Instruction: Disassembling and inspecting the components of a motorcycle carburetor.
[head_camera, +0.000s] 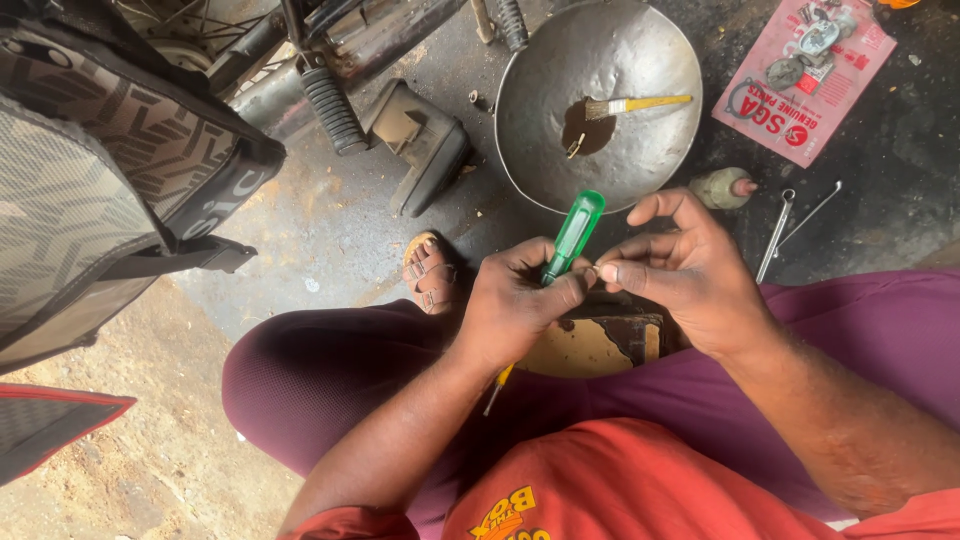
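- Left hand (515, 305) is wrapped tight round a green-handled screwdriver (572, 236), held over the lap.
- Right hand (690, 275) has its fingers (625, 272) pinched on something tiny at the handle, can't tell what.
- Metal bowl (640, 165) with a brush (630, 104) sits on the floor just ahead.

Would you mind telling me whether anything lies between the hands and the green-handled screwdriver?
Nothing visible does. The left hand already grips the screwdriver around its shaft, and the right hand has its fingertips pinched right beside it, above the lap.
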